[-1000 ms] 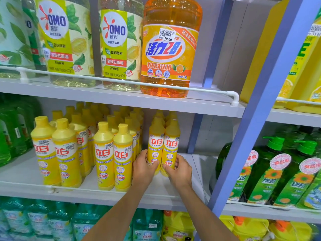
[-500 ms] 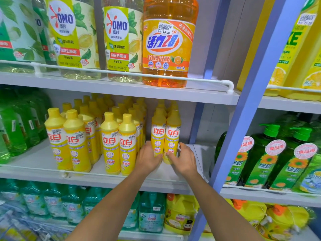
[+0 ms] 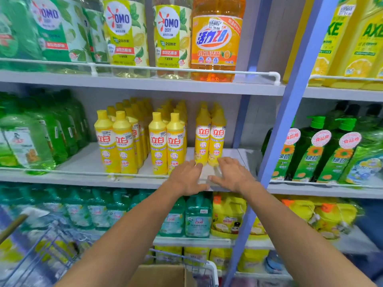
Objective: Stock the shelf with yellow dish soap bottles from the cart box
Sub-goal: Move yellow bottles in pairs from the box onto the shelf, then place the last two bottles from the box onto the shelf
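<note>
Yellow dish soap bottles stand in rows on the middle shelf (image 3: 87,162). The rightmost pair of yellow bottles (image 3: 210,137) stands upright near the blue upright. My left hand (image 3: 186,177) and my right hand (image 3: 232,175) hover just in front of that pair, fingers spread and relaxed, holding nothing. Both hands sit over the shelf's front edge, apart from the bottles. The brown cardboard cart box (image 3: 161,275) shows at the bottom, its inside hidden.
A wire cart (image 3: 51,251) is at the lower left. Large OMO and orange detergent bottles (image 3: 215,40) fill the shelf above. Green bottles (image 3: 37,137) stand left; green pump bottles (image 3: 317,150) right of the blue upright (image 3: 290,104). Teal and yellow jugs sit below.
Both hands have let go of the rightmost pair of yellow bottles and drawn back toward the shelf's front edge. The view has tilted down, showing the cart and box.
</note>
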`<control>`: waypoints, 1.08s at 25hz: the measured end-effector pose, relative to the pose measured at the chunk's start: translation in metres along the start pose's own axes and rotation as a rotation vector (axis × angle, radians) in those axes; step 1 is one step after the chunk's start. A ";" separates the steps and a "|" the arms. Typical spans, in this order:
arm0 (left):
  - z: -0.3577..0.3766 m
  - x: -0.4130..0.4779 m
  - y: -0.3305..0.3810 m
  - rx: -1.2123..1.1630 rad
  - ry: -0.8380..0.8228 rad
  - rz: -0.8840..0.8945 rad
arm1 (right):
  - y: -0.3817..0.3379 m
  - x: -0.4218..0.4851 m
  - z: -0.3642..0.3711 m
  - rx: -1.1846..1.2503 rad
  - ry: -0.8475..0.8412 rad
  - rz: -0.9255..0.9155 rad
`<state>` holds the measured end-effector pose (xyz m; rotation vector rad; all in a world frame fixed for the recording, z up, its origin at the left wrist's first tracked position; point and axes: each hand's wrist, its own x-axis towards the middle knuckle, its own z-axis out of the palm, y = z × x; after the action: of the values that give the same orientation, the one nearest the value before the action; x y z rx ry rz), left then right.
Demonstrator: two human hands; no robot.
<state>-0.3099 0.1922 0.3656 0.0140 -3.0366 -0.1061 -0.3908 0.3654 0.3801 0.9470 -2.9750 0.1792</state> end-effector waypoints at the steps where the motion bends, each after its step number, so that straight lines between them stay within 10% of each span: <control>1: -0.002 -0.017 -0.007 0.021 0.002 0.008 | -0.013 -0.010 -0.001 -0.007 -0.002 -0.003; 15: 0.045 -0.297 -0.189 0.077 -0.166 -0.327 | -0.287 -0.099 0.109 -0.002 -0.169 -0.248; 27: 0.220 -0.383 -0.225 -0.109 -0.526 -0.548 | -0.322 -0.130 0.316 0.041 -0.551 -0.243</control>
<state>0.0494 -0.0116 0.0928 0.9507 -3.4312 -0.3679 -0.0923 0.1441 0.0934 1.5787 -3.2891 -0.0341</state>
